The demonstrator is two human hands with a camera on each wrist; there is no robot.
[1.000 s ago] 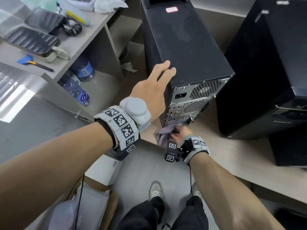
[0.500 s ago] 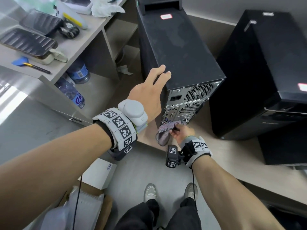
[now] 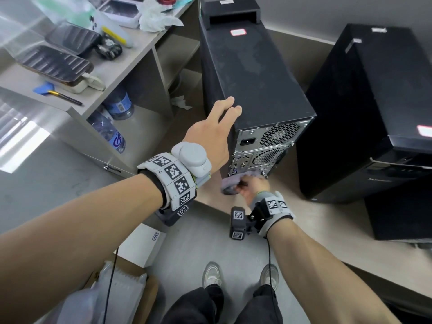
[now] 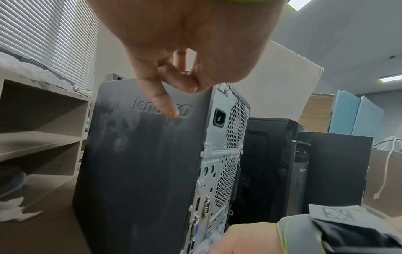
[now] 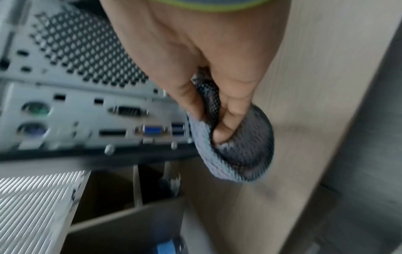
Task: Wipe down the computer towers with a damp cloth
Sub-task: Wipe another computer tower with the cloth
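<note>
On the left a pale wooden shelf unit [image 3: 131, 66] carries phones and tissue; beside it the left hand [image 3: 210, 134] rests on the top rear edge of the dusty black metal computer tower [image 3: 254, 73], fingers straight and thumb down the side panel, gripping nothing; lower right, the right hand [image 3: 253, 187] curls around a bunched grey knitted cloth [image 3: 230, 183], pressed low on the tower's silver rear panel [image 3: 259, 150]; a second glossy black tower [image 3: 378, 94] stands further right; I judge dampness reaching the exposed ports the main risk, or the cloth snagging on connectors.
</note>
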